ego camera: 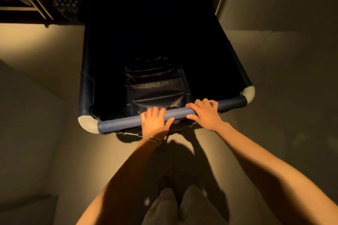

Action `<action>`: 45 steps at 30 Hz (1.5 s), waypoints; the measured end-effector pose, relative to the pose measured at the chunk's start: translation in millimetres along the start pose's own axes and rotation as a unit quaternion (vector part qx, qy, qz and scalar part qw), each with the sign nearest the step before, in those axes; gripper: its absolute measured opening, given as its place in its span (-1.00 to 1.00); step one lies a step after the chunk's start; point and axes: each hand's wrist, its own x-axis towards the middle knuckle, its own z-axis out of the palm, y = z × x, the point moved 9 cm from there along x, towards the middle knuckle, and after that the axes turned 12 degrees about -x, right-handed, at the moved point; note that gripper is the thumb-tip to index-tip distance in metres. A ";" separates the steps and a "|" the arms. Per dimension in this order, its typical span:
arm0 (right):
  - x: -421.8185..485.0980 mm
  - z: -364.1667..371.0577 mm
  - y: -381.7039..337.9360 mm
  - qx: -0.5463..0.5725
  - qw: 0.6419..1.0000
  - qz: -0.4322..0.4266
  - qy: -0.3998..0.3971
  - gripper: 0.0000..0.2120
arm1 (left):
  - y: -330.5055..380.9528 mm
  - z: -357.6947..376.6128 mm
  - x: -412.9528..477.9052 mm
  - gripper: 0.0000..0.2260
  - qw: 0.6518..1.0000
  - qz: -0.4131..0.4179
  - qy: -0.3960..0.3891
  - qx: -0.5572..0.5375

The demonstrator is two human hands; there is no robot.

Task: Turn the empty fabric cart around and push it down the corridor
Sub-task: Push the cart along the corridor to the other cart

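Both hands grip fabric cart (164, 42) near rail (179, 113) | left hand (155, 122) fingers draped over, right hand (205, 113) curled around | braced to push.

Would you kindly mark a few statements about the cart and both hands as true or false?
1. Both hands rest on the cart's near rail. True.
2. The cart is full of laundry. False: only dark liner shows inside.
3. The left hand wears thin bracelets at the wrist. True.
4. The right hand grips a grey corner piece. False: it is on the blue rail, short of the corner.
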 end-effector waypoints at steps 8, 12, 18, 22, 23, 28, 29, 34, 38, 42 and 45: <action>95.8 -16.8 29.8 -0.007 0.999 -0.033 0.026 -0.61 | -8.3 -8.5 84.3 -0.69 0.999 -0.014 0.042 0.017; 142.1 -22.1 43.6 -0.006 0.998 -0.057 0.040 -0.55 | -18.4 -11.8 129.4 -0.67 0.997 -0.046 0.042 0.040; 220.5 -29.2 60.0 0.026 0.994 -0.107 0.014 -0.52 | -36.9 -18.6 193.0 -0.57 0.991 -0.103 0.052 0.061; 270.0 -29.5 67.8 0.000 0.991 -0.134 0.005 -0.58 | -45.8 -25.3 229.3 -0.44 0.989 -0.117 0.075 0.051; 281.3 -28.8 69.6 -0.005 0.990 -0.139 0.002 -0.59 | -47.9 -26.8 237.8 -0.43 0.988 -0.121 0.079 0.045; 339.0 -34.3 76.5 -0.002 0.985 -0.168 0.029 -0.60 | -60.3 -34.6 282.1 -0.44 0.984 -0.153 0.089 0.036; 351.2 -36.0 77.2 -0.001 0.984 -0.173 0.033 -0.60 | -64.5 -36.4 291.5 -0.44 0.982 -0.159 0.094 0.036; 420.4 -47.4 74.3 -0.010 0.979 -0.198 0.040 -0.61 | -90.4 -49.5 343.1 -0.42 0.976 -0.183 0.118 0.028; 478.0 -60.2 70.4 -0.009 0.975 -0.216 0.042 -0.60 | -114.2 -61.9 385.6 -0.47 0.971 -0.201 0.125 0.036; 536.4 -70.9 63.4 -0.008 0.971 -0.238 0.033 -0.61 | -139.5 -74.6 427.7 -0.48 0.964 -0.229 0.133 0.032; 575.6 -78.6 57.5 -0.013 0.964 -0.263 0.038 -0.60 | -155.2 -85.0 454.3 -0.50 0.956 -0.244 0.158 0.029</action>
